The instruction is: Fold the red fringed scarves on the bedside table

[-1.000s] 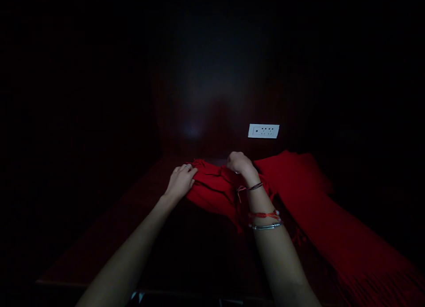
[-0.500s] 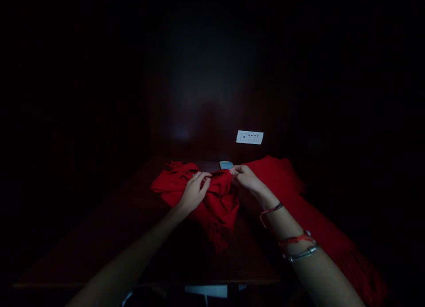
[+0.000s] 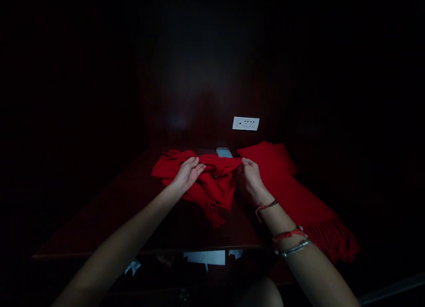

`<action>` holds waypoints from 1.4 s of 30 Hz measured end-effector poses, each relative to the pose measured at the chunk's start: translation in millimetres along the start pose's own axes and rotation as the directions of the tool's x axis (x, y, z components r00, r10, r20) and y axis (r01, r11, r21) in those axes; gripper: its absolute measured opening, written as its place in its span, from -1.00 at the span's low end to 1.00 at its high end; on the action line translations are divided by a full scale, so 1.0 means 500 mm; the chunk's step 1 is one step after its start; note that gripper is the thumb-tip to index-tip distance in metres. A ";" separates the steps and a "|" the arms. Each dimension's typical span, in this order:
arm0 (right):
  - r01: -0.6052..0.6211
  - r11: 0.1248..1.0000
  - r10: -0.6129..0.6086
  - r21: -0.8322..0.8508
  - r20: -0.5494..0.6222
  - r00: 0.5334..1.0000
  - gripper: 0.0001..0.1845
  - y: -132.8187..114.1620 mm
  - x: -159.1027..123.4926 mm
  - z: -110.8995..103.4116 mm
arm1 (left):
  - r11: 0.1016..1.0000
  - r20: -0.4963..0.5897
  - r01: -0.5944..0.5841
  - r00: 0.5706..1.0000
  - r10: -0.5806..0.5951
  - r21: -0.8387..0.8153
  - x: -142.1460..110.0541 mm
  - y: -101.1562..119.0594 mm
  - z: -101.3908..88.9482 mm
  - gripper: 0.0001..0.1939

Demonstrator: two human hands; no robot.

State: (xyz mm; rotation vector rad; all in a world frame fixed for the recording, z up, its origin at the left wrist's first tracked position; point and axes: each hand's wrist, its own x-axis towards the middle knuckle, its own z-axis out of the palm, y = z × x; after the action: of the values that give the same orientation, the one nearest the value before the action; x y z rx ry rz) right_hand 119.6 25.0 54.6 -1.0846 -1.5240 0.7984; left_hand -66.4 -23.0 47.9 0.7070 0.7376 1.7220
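A dark reddish-brown table [image 3: 126, 214] stands in a dim room, its far side near a wall [image 3: 186, 99] bearing a white socket panel [image 3: 245, 123]. On the tabletop lies a bunched red fringed scarf [image 3: 217, 187]; a phone [image 3: 224, 153] sits just beyond it, and a second red cloth [image 3: 279, 178] spreads at the right. The left hand [image 3: 188, 174], partly open, pinches the scarf's far edge between thumb and fingers; the right hand [image 3: 249, 174], fingers curled nearly closed, grips the same edge farther right, the fabric stretched between them.
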 end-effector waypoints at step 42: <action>0.006 0.762 0.089 -0.648 0.113 0.990 -0.93 -0.074 0.091 -0.048 | 0.291 -0.300 0.182 0.848 0.437 0.939 0.053 0.152 -0.174 -0.68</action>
State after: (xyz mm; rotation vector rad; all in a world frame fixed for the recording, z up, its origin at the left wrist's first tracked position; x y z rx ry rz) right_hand 133.0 52.2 110.2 -1.5964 -1.9725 0.3632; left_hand -184.7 -25.9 54.2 1.1274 2.3141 1.4568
